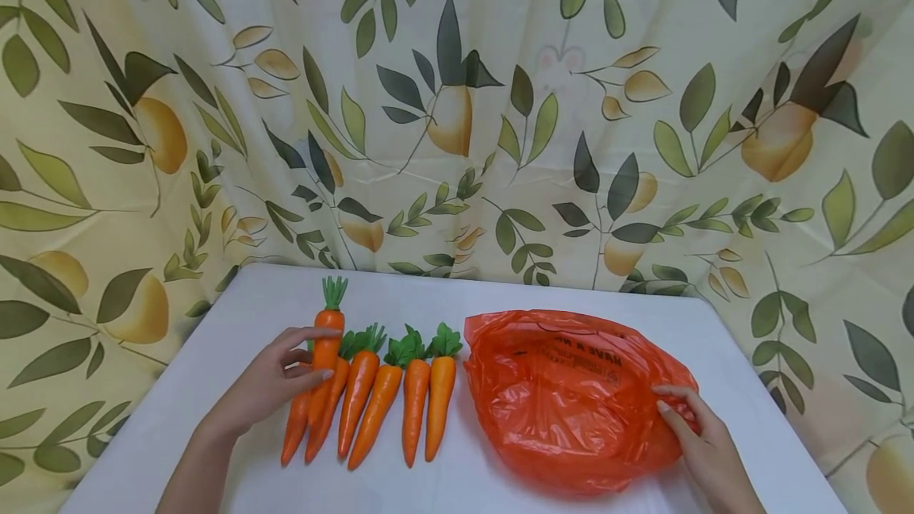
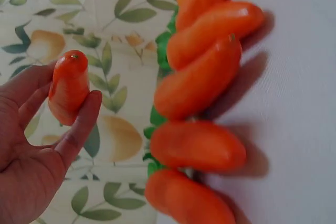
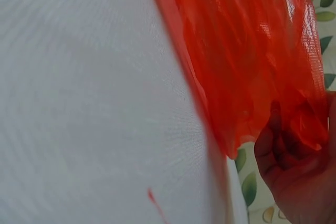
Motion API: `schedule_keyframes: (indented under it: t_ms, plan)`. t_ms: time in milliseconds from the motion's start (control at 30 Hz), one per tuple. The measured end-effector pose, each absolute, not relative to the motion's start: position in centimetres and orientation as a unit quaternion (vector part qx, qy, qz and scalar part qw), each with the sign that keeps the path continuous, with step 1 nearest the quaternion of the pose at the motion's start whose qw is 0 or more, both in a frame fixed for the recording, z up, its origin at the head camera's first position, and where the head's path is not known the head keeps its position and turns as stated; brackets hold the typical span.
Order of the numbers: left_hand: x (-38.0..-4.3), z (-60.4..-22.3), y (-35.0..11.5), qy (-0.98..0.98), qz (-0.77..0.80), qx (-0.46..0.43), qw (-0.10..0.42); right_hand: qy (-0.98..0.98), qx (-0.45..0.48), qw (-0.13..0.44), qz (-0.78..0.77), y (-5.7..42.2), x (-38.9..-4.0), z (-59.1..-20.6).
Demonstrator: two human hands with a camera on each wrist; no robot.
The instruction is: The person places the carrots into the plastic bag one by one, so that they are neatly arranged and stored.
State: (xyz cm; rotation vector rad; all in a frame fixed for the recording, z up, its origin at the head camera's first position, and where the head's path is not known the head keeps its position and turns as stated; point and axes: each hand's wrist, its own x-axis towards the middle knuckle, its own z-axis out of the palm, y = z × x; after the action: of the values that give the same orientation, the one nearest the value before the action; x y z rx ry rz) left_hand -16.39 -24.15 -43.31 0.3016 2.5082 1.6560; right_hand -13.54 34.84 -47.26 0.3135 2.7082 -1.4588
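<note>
My left hand (image 1: 266, 377) grips an orange carrot (image 1: 329, 317) with green stem stubs at its top. In the left wrist view this carrot (image 2: 70, 85) shows tip-on between thumb and fingers, raised off the table. Below and beside it, several more carrots (image 1: 376, 417) lie side by side with leafy tops pointing away from me. To their right, a red plastic bag (image 1: 564, 427) with dark printing lies spread with its mouth open. At the bag's right edge, my right hand (image 1: 707, 441) pinches the film between thumb and fingers, as the right wrist view also shows.
A white-covered table (image 1: 257, 490) holds everything. Behind and beside it hangs a pale curtain (image 1: 457, 205) printed with leaves and yellow fruit. The bag's left side stands close to the rightmost carrot (image 1: 440, 399).
</note>
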Motion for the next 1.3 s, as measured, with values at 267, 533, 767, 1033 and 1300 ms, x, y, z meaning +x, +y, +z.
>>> schedule_keyframes:
  t_ms: [267, 533, 767, 1033, 1300]
  plan:
    - [-16.2, -42.1, -20.2, 0.820, 0.548, 0.152, 0.071, 0.874, 0.085, 0.008, -0.479, 34.8, -13.2, -47.0]
    - [-16.4, -41.4, -16.3, 0.810, 0.556, 0.166, 0.082, 0.860, 0.065, -0.009, -0.506, 34.8, -13.0, -47.3]
    - [-16.8, -41.0, -13.0, 0.791, 0.569, 0.189, 0.120, 0.874, 0.066, -0.028, -0.481, 34.8, -12.8, -47.3]
    - [-17.1, -40.8, -10.5, 0.765, 0.578, 0.238, 0.155, 0.873, 0.068, -0.028, -0.481, 34.0, -12.9, -47.3]
    - [-16.9, -40.2, -8.1, 0.747, 0.580, 0.269, 0.183, 0.876, 0.040, -0.048, -0.479, 33.8, -12.8, -47.7]
